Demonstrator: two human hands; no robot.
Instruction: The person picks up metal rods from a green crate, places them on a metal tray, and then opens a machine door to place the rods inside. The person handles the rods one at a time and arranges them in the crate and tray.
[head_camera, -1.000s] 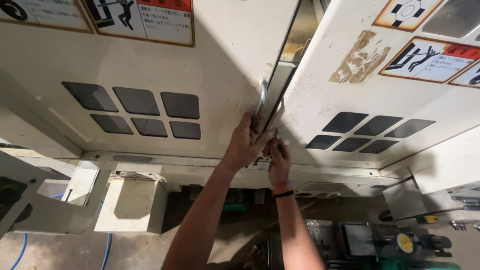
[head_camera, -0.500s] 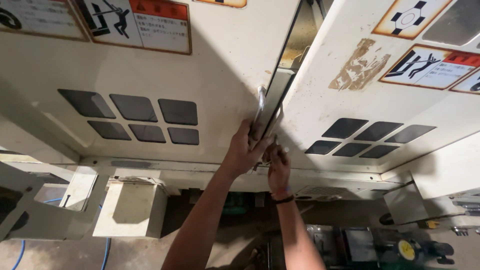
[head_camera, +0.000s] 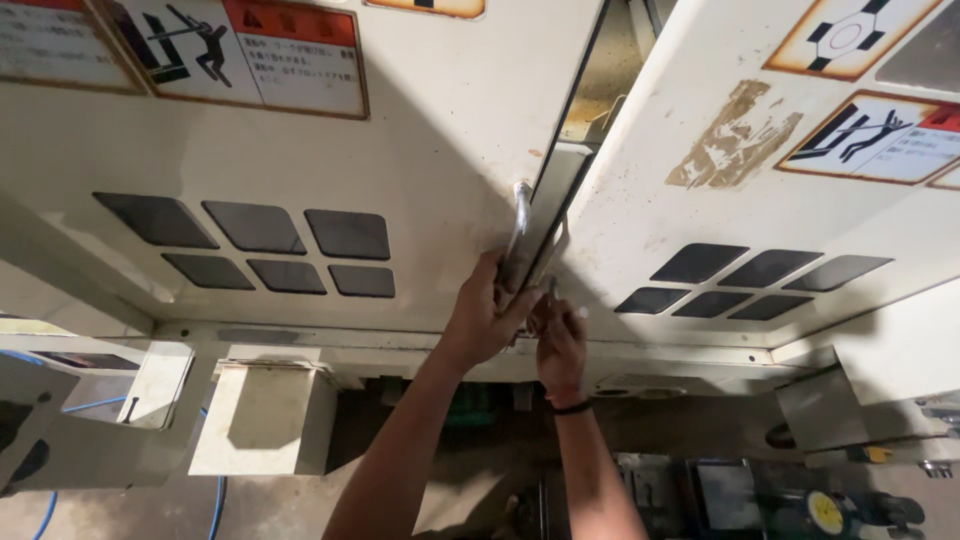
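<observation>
Two cream machine doors meet at a narrow gap in the head view. My left hand is wrapped around the lower end of the metal bar handle on the left door. Just below and to the right, my right hand grips the edge of the right door near its handle; a dark band sits on that wrist. The gap between the doors shows a dim interior. What my right fingers close on is partly hidden by the left hand.
Dark square window panels are set in the left door, more panels in the right. Warning stickers sit above. A cream box and blue hoses lie lower left; machine parts with a yellow dial lower right.
The view has shifted slightly closer to the doors. Both hands stay at the handles; the gap between the doors looks a little wider.
</observation>
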